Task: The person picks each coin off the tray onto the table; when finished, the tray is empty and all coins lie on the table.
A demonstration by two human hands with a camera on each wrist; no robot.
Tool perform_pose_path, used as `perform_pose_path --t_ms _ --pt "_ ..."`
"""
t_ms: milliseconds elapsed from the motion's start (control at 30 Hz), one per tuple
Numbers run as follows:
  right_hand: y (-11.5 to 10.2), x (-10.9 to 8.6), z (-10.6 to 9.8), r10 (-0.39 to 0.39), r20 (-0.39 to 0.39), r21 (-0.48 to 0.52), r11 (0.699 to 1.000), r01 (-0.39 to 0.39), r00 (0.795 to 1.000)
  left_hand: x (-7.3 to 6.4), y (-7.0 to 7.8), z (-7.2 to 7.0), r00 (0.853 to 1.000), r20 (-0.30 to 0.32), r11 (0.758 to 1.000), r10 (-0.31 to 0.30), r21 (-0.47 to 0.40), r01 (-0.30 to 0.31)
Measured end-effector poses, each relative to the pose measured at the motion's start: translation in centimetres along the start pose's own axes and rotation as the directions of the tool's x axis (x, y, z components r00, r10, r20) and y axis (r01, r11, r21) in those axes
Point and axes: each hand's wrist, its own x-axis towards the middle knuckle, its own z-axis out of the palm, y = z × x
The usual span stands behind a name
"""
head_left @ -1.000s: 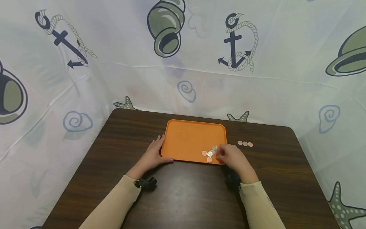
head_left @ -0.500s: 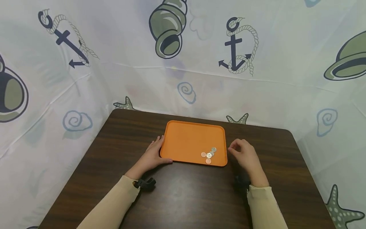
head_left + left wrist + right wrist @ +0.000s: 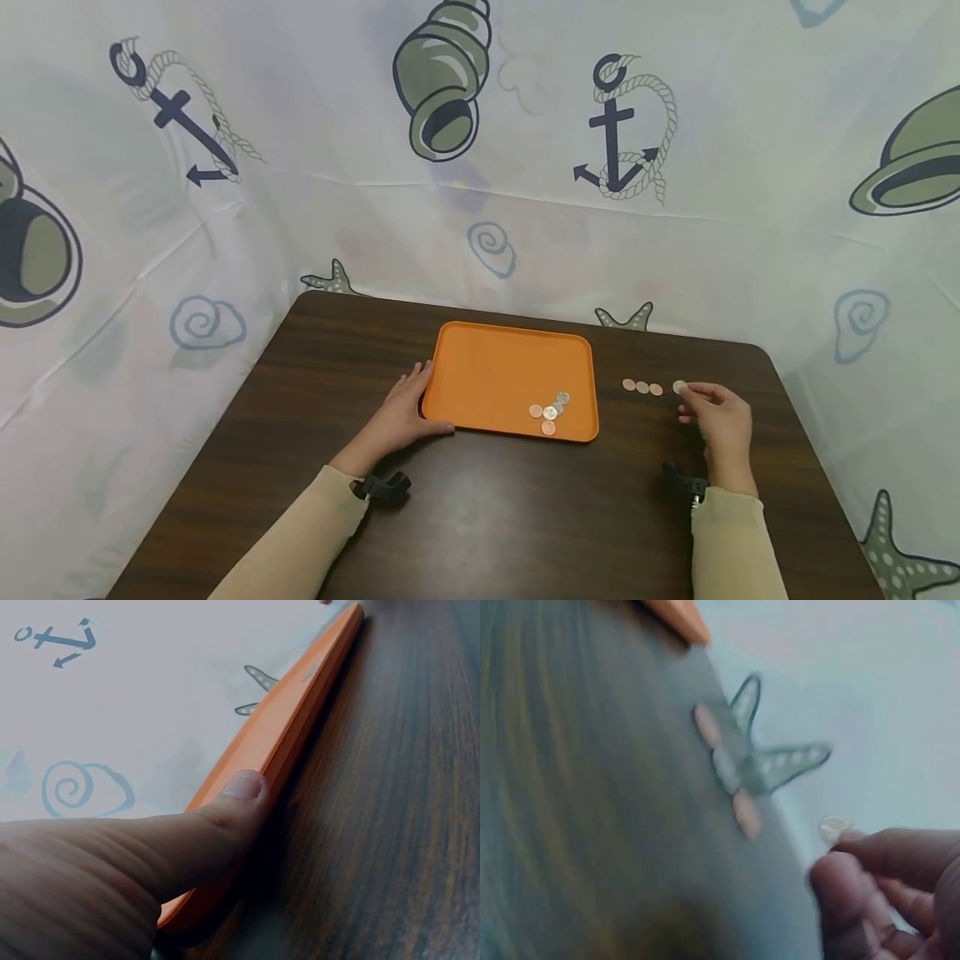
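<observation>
In the head view my left hand [image 3: 397, 414] lies against the near left corner of an orange tray [image 3: 495, 367]. Its fingers run along the left side and the thumb [image 3: 241, 796] rests on the near rim, fairly straight. Several coins [image 3: 550, 412], copper and silver, lie at the tray's near right. Over the table's right part, my right hand [image 3: 720, 425] pinches a silver coin [image 3: 679, 387] between thumb and index finger. The coin also shows at the fingertips in the right wrist view, which is blurred. Just left of it, a copper, a silver and another copper coin [image 3: 656, 389] lie in a row.
Everything lies on a dark brown wood-grain table [image 3: 495, 517] with rounded far corners. A white cloth [image 3: 540, 250] printed with anchors, shells and starfish hangs behind and at the sides. Each wrist carries a black strap [image 3: 384, 487].
My right hand has gone from the tray's near right corner rightward, past the row of coins, now with a silver coin visible in its pinch. The left hand stays at the tray.
</observation>
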Motion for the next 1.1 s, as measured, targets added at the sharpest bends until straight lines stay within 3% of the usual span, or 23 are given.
perform_pose_path --t_ms 100,300,467,867,1100 --pt "1.1 0.8 -0.1 0.005 -0.010 0.026 1.000 -0.005 1.000 0.1 -0.1 0.0 1.000 0.002 1.000 0.001 0.006 -0.001" --pt "1.5 1.1 0.0 0.027 0.007 -0.172 0.985 -0.025 1.000 0.1 0.2 -0.1 1.000 0.011 1.000 0.000 0.005 0.000" --pt "1.6 1.3 0.2 0.039 0.006 -0.263 0.964 -0.036 0.999 0.1 0.2 -0.1 1.000 0.011 1.000 -0.003 0.002 0.003" --pt "1.5 2.1 0.2 -0.034 0.038 -0.325 0.945 0.044 0.999 0.3 0.1 0.0 1.000 0.004 1.000 0.009 0.014 -0.009" --pt "1.6 2.3 -0.1 -0.031 0.066 -0.315 0.948 0.051 0.997 0.1 0.2 0.0 1.000 0.003 1.000 0.012 0.004 -0.012"
